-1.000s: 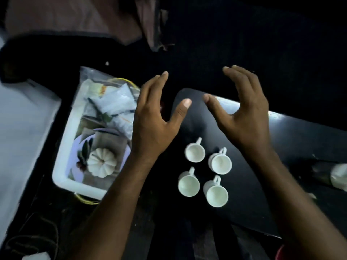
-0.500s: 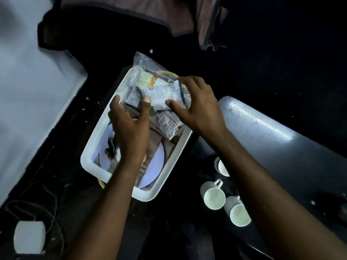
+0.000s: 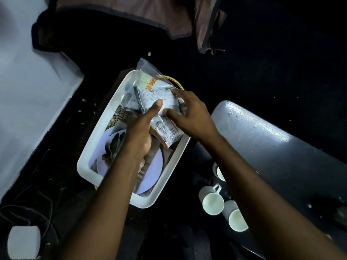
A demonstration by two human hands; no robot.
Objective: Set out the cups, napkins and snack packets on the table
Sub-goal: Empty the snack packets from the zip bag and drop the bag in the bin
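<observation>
Both bare arms reach forward and down, hands meeting close together.

The left hand [image 3: 139,128] comes up from the lower left, forearm straight, wrist in line, back of the hand toward the camera; its thumb lies flat and points up and right, and the other fingers curl under, out of sight, in a closed grip. The right hand [image 3: 193,115] comes in from the lower right, palm down, wrist slightly bent, fingers spread and curved downward, thumb angled toward the left thumb, tips just apart.
</observation>
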